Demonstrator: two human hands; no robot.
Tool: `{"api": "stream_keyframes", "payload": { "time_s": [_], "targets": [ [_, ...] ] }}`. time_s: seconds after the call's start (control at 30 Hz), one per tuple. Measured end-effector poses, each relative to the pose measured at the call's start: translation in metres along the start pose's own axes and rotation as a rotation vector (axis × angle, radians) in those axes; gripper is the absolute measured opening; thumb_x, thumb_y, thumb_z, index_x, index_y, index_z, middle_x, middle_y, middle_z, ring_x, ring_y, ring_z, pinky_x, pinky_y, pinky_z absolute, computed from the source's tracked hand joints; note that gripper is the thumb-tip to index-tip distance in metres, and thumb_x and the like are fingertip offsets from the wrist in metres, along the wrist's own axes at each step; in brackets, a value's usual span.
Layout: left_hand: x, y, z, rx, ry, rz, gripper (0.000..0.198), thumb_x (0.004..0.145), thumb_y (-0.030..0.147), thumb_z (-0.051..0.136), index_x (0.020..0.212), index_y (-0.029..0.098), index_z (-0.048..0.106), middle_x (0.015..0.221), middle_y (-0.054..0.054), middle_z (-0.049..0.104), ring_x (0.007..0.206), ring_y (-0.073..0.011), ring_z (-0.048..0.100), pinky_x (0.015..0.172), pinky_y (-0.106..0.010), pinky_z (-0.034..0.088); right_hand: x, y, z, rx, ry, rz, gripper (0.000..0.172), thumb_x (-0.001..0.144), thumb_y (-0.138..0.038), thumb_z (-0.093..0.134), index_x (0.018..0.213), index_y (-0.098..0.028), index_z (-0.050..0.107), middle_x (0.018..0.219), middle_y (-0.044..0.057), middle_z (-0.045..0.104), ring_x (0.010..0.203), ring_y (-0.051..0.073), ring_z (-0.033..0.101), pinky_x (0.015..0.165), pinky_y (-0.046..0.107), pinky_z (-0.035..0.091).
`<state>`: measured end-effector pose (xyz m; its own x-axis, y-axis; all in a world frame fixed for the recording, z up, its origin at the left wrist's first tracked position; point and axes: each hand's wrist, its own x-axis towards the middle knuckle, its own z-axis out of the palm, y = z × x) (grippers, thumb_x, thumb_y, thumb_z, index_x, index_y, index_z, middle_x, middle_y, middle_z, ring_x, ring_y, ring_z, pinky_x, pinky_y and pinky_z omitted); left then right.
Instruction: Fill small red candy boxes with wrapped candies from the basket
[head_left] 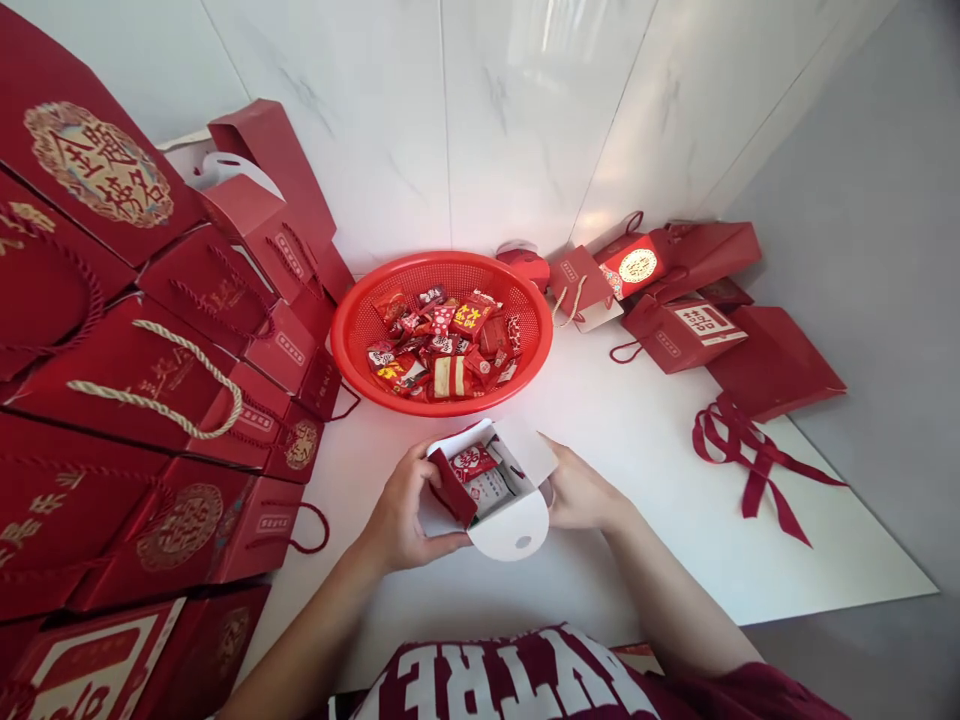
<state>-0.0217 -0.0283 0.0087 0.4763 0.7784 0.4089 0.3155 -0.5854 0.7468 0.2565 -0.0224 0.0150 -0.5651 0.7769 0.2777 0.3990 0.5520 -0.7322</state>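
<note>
Between my hands is a small opened box (512,515), white on its inner flaps and red outside, with its mouth facing up. Inside lie a red wrapped packet (472,462) and a white printed packet (487,488). My left hand (405,510) grips the box's left side, fingers behind and thumb along the front edge. My right hand (581,490) holds the right side, its fingertips partly hidden behind the white flap. Just beyond the box stands a red plastic basket (345,350) holding several wrapped sweets and snacks (450,345).
Red gift bags and boxes (180,380) are stacked high along the left. More red boxes (679,335) sit at the back right, beside a loose dark red ribbon (757,455). The white table (660,560) meets a marbled wall (525,120) behind the basket.
</note>
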Motion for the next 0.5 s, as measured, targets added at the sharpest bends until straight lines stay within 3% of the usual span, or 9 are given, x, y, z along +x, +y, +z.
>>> {"api": "stream_keyframes", "payload": {
  "time_s": [0.1,0.17,0.37,0.5],
  "targets": [
    [-0.001,0.0,0.011,-0.013,0.095,0.043,0.086,0.061,0.039,0.089,0.129,0.026,0.039,0.144,-0.019,0.04,0.136,-0.04,0.043,0.104,-0.059,0.044,0.001,0.0,0.007,0.026,0.048,-0.059,0.082,0.078,-0.034,0.075,0.146,-0.022,0.033,0.145,0.018,0.048,0.129,0.032,0.053,0.106,0.045,0.048],
    [-0.001,-0.002,0.014,-0.011,0.087,0.059,0.097,0.061,0.035,0.088,0.139,0.023,0.031,0.144,-0.022,0.037,0.138,-0.0394,0.04,0.107,-0.058,0.042,0.001,0.0,0.007,0.039,0.006,-0.05,0.085,0.075,-0.028,0.075,0.147,-0.022,0.032,0.143,0.017,0.05,0.128,0.032,0.054,0.105,0.046,0.048],
    [0.004,-0.007,0.003,-0.032,-0.071,0.051,0.096,0.066,0.038,0.084,0.145,0.022,0.031,0.146,-0.022,0.033,0.14,-0.0422,0.034,0.11,-0.06,0.038,-0.008,0.001,-0.022,0.183,-0.136,0.023,0.071,0.071,-0.007,0.056,0.139,-0.022,0.046,0.146,0.013,0.049,0.13,0.029,0.052,0.107,0.044,0.046],
    [0.005,-0.009,-0.002,-0.033,-0.148,-0.001,0.091,0.068,0.041,0.083,0.143,0.024,0.035,0.143,-0.02,0.035,0.138,-0.0434,0.036,0.109,-0.059,0.039,-0.012,-0.001,-0.037,0.3,-0.062,0.034,0.054,0.08,-0.009,0.056,0.132,-0.026,0.053,0.152,0.01,0.043,0.139,0.029,0.043,0.114,0.049,0.038]
  ]
}}
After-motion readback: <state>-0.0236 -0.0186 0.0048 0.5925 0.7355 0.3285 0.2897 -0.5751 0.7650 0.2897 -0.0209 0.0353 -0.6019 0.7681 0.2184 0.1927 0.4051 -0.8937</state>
